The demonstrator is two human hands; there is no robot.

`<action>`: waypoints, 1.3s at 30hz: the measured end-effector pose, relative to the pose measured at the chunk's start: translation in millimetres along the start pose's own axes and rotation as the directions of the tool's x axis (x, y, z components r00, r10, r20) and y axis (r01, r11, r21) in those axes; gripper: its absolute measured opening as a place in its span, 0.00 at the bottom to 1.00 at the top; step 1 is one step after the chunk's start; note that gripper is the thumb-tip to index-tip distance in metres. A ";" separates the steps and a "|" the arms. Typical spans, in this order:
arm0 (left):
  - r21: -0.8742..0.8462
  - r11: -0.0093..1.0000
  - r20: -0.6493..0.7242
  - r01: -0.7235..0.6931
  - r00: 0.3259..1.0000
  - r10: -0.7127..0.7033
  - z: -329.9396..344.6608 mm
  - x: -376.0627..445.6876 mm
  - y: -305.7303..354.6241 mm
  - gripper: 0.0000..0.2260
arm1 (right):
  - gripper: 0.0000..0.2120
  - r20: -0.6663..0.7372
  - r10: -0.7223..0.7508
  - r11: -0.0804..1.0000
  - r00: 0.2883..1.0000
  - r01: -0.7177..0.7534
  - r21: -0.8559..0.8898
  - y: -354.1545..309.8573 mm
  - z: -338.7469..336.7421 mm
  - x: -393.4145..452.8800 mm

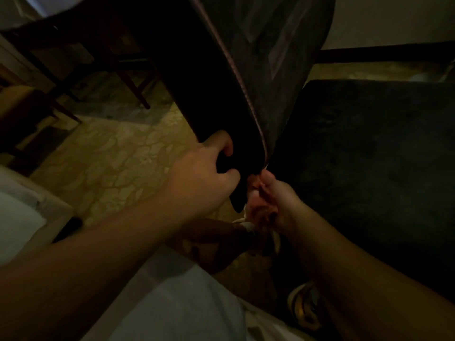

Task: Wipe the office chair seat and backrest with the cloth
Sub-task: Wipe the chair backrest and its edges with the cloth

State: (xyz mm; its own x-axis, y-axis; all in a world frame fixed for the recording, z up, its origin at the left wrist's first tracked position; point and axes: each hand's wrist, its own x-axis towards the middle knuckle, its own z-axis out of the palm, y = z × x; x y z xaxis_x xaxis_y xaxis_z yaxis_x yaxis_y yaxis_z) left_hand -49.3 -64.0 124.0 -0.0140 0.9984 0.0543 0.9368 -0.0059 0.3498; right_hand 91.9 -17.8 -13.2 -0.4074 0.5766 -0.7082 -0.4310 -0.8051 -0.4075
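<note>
The scene is dim. The chair's dark backrest [221, 70] rises through the middle of the view, with a pinkish seam along its edge. Its dark seat [369, 156] spreads out at the right. My left hand [204, 178] grips the lower edge of the backrest, fingers curled around it. My right hand [270, 200] is closed on a bunched orange and white cloth [256, 205], pressed against the backrest's bottom corner where it meets the seat. Part of the cloth hangs below the hand.
A patterned yellowish floor [110, 163] lies to the left. Dark wooden table or chair legs [133, 87] stand at upper left. A white cushion or bed edge [22, 217] is at far left. My knee [214, 244] and a shoe [305, 308] show below.
</note>
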 end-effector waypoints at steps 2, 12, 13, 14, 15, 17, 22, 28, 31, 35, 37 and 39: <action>0.009 1.000 -0.004 -0.001 1.000 0.001 -0.3 -2.1 1.0 0.11 | 0.16 -0.038 -0.081 0.995 0.996 0.079 -0.056 1.7 7.2 5.2; 0.012 1.000 -0.020 0.013 1.000 -0.013 -0.3 14.7 -7.7 0.13 | 0.15 0.011 -0.063 0.994 0.998 0.064 -0.085 -10.4 1.1 -11.1; 0.002 1.000 -0.008 0.019 1.000 -0.019 -0.8 14.5 -8.0 0.12 | 0.15 -0.004 -0.063 0.996 0.998 0.063 -0.062 -7.3 4.4 -13.2; -0.008 1.000 0.000 0.020 1.000 -0.020 -1.0 14.3 -8.5 0.12 | 0.15 -0.003 -0.059 0.998 0.998 0.059 -0.021 -4.1 8.0 -14.6; -0.016 1.000 0.001 0.018 1.000 -0.018 -1.0 14.2 -8.7 0.12 | 0.14 -0.014 -0.051 0.999 0.999 0.052 0.014 -1.5 12.0 -15.7; -0.037 0.999 -0.002 0.013 1.000 -0.013 0.1 14.0 -8.9 0.12 | 0.15 -0.047 -0.072 0.995 0.996 0.075 0.072 0.2 18.0 -10.9; -0.019 1.000 -0.027 -0.021 0.999 0.020 2.0 9.1 -6.9 0.12 | 0.15 0.008 -0.098 0.995 0.995 0.097 0.030 -12.0 11.9 -4.1; -0.021 1.000 -0.035 -0.007 0.999 0.007 3.4 7.9 -7.9 0.13 | 0.10 0.011 -0.087 0.993 0.996 0.088 -0.085 -25.1 -5.6 -21.9; -0.055 0.999 -0.039 -0.003 0.999 0.000 4.0 7.0 -6.7 0.12 | 0.12 -0.021 -0.083 0.995 0.996 0.081 -0.060 -24.6 -3.2 -24.4; -0.034 0.999 -0.054 -0.006 0.999 0.005 4.0 6.4 -6.3 0.12 | 0.15 -0.042 -0.071 0.996 0.997 0.073 0.049 -18.5 17.1 -28.2; -0.019 1.000 -0.058 -0.017 0.998 0.016 3.8 7.3 -6.6 0.12 | 0.16 -0.045 -0.085 0.993 0.995 0.088 0.074 -19.1 21.7 -32.1; 0.012 1.000 -0.065 -0.029 0.997 0.029 3.3 6.9 -7.2 0.12 | 0.18 -0.044 -0.071 0.995 0.997 0.074 0.061 -21.1 19.0 -37.8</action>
State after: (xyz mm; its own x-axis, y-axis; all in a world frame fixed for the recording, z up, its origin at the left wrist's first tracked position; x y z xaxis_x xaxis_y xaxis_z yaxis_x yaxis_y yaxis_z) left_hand -54.9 -56.9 118.7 -0.0093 0.9921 0.1254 0.9408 -0.0339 0.3372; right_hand 101.1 -19.9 33.1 -0.3403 0.6258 -0.7019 -0.5082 -0.7504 -0.4226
